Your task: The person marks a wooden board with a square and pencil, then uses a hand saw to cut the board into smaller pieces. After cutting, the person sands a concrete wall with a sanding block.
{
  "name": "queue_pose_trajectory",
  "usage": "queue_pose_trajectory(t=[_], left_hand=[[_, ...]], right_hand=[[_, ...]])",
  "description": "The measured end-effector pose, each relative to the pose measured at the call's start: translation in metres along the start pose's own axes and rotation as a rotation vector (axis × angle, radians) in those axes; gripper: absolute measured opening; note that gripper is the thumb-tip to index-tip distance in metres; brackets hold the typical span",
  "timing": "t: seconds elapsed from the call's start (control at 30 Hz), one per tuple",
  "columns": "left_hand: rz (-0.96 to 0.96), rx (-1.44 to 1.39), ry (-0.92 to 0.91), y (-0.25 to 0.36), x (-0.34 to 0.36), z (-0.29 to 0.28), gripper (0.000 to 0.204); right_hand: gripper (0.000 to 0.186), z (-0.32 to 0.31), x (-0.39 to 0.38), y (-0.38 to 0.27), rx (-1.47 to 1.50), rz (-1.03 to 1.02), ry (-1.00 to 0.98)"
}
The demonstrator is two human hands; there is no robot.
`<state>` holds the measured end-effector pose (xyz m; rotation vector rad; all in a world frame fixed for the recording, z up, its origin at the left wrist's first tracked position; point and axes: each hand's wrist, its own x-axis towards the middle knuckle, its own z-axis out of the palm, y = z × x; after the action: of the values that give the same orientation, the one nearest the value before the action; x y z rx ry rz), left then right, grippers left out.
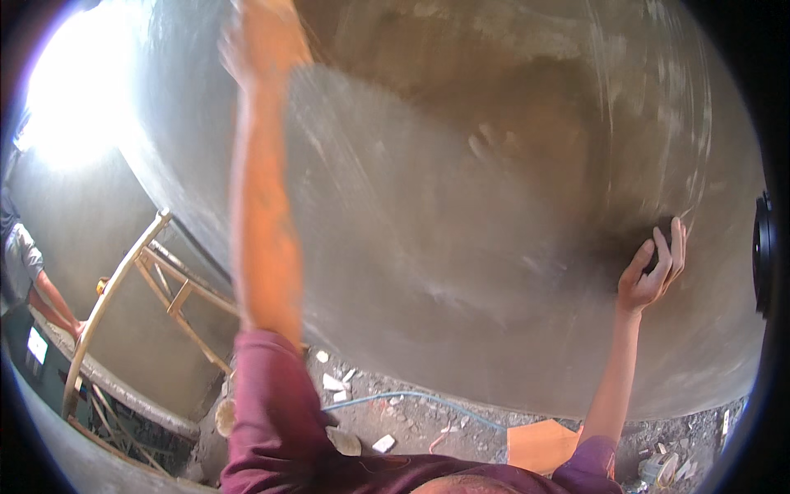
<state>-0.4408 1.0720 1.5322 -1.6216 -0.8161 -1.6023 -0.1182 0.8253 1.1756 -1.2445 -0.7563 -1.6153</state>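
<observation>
A grey-brown plastered wall (461, 222) fills most of the view, with a darker patch in its upper part and pale streaks across it. My left arm reaches high up against it. Near the top edge, my left hand (265, 41) is smeared by motion, and its fingers and anything in them cannot be made out. Lower down on the right, my right hand (654, 272) rests its fingertips on the wall, fingers apart and slightly bent. A dark area shows between thumb and fingers; it looks like shadow.
At the left stands a wooden frame (119, 288) of poles and slats. Beyond it, another person (25, 263) has a hand on a ledge. Below lie rubble pieces (333, 383), a blue hose (411, 395) and an orange-brown board (539, 445). Bright light glares at upper left.
</observation>
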Motion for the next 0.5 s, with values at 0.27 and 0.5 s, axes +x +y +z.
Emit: queue_pose_trajectory(t=[0.27,0.5], left_hand=[[-0.052,0.160,-0.051,-0.026,-0.094,0.016,0.059],[-0.083,0.159,-0.131,-0.014,-0.039,-0.001,0.047]], right_hand=[[0.019,-0.008,-0.001,0.000,-0.018,0.014,-0.037],[0.017,-0.004,0.007,-0.001,-0.015,0.007,0.009]])
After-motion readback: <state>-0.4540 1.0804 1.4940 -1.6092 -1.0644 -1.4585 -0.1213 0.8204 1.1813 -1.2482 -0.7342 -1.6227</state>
